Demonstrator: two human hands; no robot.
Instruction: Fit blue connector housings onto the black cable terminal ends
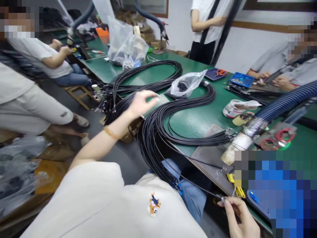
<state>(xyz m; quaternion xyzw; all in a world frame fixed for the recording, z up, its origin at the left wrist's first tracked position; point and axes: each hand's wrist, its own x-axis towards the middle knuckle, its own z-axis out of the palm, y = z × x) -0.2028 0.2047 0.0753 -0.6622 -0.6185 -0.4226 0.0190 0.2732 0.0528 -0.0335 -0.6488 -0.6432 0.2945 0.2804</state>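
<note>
My left hand (pixel 142 103) is raised above the table's near edge, beside the bundles of black cable, its thumb and fingers apart with nothing between them. At the lower right, my right hand (pixel 239 215) pinches the end of one black cable between thumb and fingers. That cable runs back to a large looped bundle of black cables (pixel 158 132), which hangs over the table edge onto my lap. Small metal and blue ends (pixel 178 186) show at the bundle's lower tip. A second coiled bundle (pixel 148 67) lies farther back.
The green table (pixel 133 77) holds a clear bag with black parts (pixel 183 87), a blue tray (pixel 241 79), orange scissors (pixel 221 72) and red-handled scissors (pixel 284 135). A ribbed hose (pixel 287 102) crosses the right side. Yellow cutters (pixel 239 190) lie near my right hand. Several people are around.
</note>
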